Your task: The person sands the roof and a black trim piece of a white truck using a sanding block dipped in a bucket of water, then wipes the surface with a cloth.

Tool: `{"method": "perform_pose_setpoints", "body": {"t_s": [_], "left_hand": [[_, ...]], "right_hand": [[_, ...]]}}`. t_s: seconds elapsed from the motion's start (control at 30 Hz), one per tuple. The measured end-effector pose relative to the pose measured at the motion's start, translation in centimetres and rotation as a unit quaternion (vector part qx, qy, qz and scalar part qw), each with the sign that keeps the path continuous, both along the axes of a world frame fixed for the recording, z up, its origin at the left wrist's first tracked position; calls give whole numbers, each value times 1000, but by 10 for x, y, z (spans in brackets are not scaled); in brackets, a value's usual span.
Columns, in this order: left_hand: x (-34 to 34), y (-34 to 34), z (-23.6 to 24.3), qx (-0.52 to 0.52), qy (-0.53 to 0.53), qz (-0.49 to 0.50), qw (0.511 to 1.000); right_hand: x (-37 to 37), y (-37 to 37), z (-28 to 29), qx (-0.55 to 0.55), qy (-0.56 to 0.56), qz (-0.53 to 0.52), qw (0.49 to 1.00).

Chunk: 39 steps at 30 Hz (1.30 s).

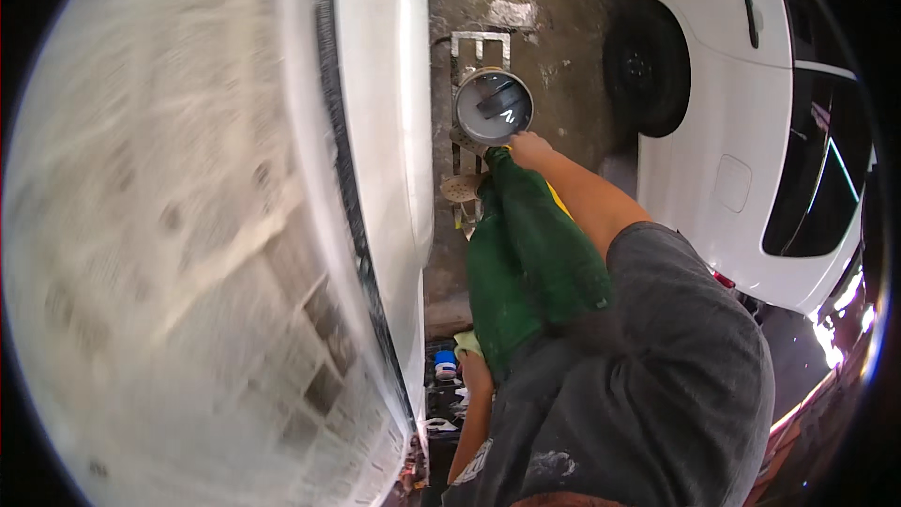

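My right hand [528, 149] reaches forward and is closed at the near rim of a round bucket [464, 122]. Greyish liquid fills the bucket, and a dark shape shows in it; whether that is an object or a reflection I cannot tell. A bit of yellow peeks out beside my right fingers, its kind unclear. Low on the left, my left hand [476, 371] is closed on a pale yellow-green cloth [467, 344]. That cloth is close to the side of a white vehicle [380, 131].
Silver slatted metal [481, 37] lies under the bucket, near my beige clogs [460, 189]. A second white vehicle [713, 122] with a dark wheel [648, 68] stands to the right. The concrete floor [563, 66] looks wet. A blue-and-white container [445, 364] sits near my left hand.
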State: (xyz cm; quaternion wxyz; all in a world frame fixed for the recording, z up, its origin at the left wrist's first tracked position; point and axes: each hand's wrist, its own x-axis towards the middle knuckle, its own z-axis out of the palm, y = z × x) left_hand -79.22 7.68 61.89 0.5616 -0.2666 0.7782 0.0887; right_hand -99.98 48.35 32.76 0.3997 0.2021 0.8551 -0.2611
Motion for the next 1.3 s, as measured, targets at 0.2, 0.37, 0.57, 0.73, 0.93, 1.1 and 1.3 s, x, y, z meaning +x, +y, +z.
{"method": "perform_pose_setpoints", "body": {"t_s": [0.2,0.37,0.57,0.73,0.93,1.1,1.3], "left_hand": [[5,-10,-10,-49,-26,103,993],[13,-17,-34,-14,-8,105,994],[14,-12,-44,-9,-10,104,995],[3,-27,-53,36,-6,70,997],[-20,15,-30,39,19,130,991],[-13,-5,-19,39,-21,57,997],[-23,13,-17,63,-7,10,998]], "right_hand": [[-16,22,-136,67,-83,240,965],[-14,39,-246,104,-23,117,987],[-3,24,-366,5,-76,63,995],[54,22,-384,35,-30,-62,997],[-4,23,-233,19,3,39,999],[-3,63,-168,-96,-18,-160,982],[4,76,-162,-254,-46,-520,814]]}}
